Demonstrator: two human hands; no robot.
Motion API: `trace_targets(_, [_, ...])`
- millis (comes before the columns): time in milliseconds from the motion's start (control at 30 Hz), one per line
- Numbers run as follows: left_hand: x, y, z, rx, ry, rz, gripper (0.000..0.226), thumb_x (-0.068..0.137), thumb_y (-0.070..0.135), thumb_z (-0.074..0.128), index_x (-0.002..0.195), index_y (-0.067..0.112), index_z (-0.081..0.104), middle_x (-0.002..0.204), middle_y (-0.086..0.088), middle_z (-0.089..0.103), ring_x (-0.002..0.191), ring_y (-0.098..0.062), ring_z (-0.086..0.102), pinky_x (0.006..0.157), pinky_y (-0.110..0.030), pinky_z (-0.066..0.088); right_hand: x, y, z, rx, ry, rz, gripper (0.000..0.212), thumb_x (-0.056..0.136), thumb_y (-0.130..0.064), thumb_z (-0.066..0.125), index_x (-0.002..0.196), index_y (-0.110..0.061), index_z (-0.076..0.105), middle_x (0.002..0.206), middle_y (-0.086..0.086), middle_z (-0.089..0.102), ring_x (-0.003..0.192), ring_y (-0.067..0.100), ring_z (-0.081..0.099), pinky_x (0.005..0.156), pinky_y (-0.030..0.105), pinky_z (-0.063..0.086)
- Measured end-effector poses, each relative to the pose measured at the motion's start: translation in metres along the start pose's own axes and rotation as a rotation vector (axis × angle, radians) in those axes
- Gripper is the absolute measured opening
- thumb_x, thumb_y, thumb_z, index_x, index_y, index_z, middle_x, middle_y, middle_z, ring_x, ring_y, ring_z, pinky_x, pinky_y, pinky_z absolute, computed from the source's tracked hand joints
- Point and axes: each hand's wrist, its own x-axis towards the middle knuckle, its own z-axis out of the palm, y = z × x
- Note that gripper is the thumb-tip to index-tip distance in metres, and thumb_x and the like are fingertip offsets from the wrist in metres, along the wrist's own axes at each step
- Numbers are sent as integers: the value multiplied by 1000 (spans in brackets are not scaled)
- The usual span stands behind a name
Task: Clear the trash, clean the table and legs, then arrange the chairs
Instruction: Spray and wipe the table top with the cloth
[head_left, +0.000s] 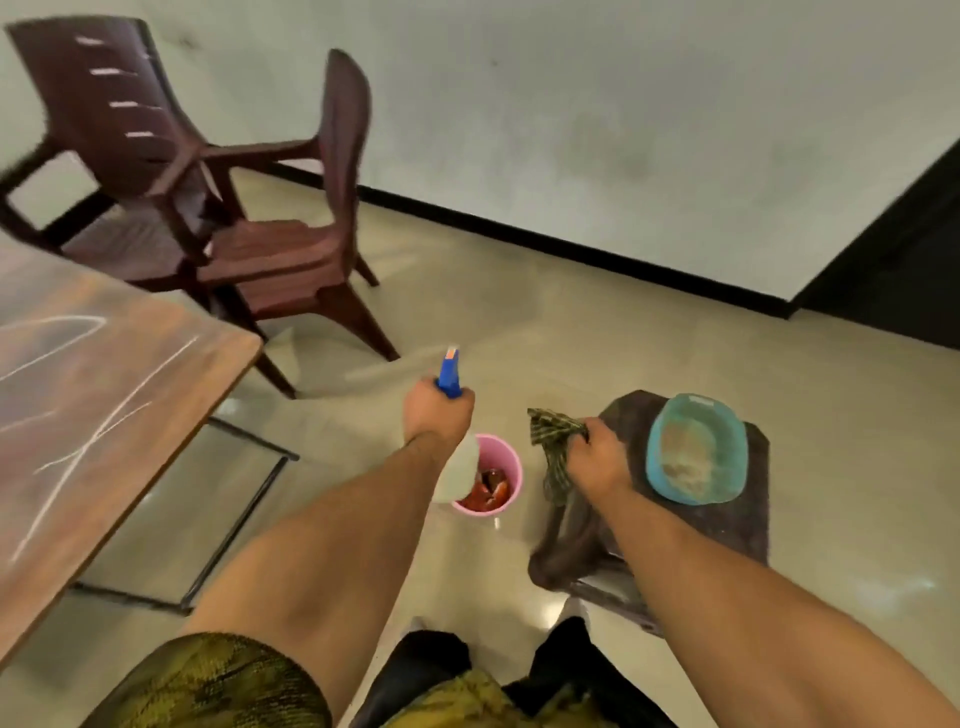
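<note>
Evidently the trash step looks done: red wrappers (488, 493) lie inside the pink bin (513, 462) at lower centre of the frame. The cleaning step is in hand. The left hand (439, 418) curls round the neck of a spray bottle (450, 375), its blue head pointing up-frame. The right hand (597, 460) clutches a bunched checked cloth (550, 441) just beside a dark stool (727, 525) bearing a teal basin (675, 410). The table (104, 374) fills the left edge, its top streaked with pale marks, well apart from both hands; two brown chairs (270, 260) stand upper left. Next, I judge, both arms must swing toward the left of the frame, mist the top, then wipe before reaching the metal legs (244, 519).
</note>
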Motion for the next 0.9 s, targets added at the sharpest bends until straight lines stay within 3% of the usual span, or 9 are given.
trace_targets(100, [0,-76,-67,53,-25,-116,19,85,17,61,98,8,51,88,-10,61,79,-32,60,69,-35,48,-20,-50,68,362,-65,243,26,95,-20,59,105,3,63,94,19,66,98,37,63,83,37,49])
trace_targets(167, [-1,-121,-119,33,10,-144,28,85,16,61,110,10,51,98,-11,63,81,-29,60,71,-35,48,-43,-86,115,495,-179,311,24,87,-25,74,91,-6,61,83,14,66,85,34,65,79,38,53])
trace_targets(367, [-7,-173,-232,-34,315,25,40,91,35,61,128,28,50,107,2,67,92,-25,62,83,-34,49,-92,-171,217,472,-303,180,24,78,-19,80,93,-6,67,81,12,70,82,32,69,83,43,59])
trace_targets(467, [-4,-198,-264,129,154,-152,28,88,31,62,114,22,61,105,-5,70,94,-29,65,84,-35,52,-110,-202,254,445,-323,97,24,82,-19,79,99,-7,67,85,12,68,83,31,65,83,41,57])
trace_targets(567, [-2,-214,-288,-110,324,-186,16,91,29,62,102,19,60,89,-4,65,80,-25,61,82,-41,55,-116,-228,281,398,-382,87,27,84,-21,77,104,-7,64,96,15,68,91,33,65,91,44,55])
trace_targets(633, [9,-206,-307,-275,435,-158,10,92,25,64,91,21,55,74,-2,56,72,-24,54,69,-38,50,-115,-240,290,374,-387,95,37,83,-25,78,110,-5,63,101,15,68,96,35,65,95,49,54])
trace_targets(733, [31,-205,-328,-260,405,-227,27,88,18,64,69,22,45,60,2,45,61,-29,53,57,-29,38,-112,-259,312,317,-366,61,39,82,-26,76,113,-3,65,96,12,68,95,34,65,94,48,54])
trace_targets(833, [46,-213,-326,-234,349,-248,20,87,18,68,78,19,50,65,5,50,71,-23,57,64,-29,41,-110,-283,323,312,-352,5,22,86,-19,71,105,-8,64,88,8,63,91,30,61,91,40,52])
trace_targets(900, [62,-220,-323,-259,325,-243,13,85,16,70,86,11,59,64,4,49,69,-20,53,63,-29,41,-99,-303,334,357,-353,-6,26,87,-15,70,112,-7,64,96,11,63,93,30,61,93,41,52])
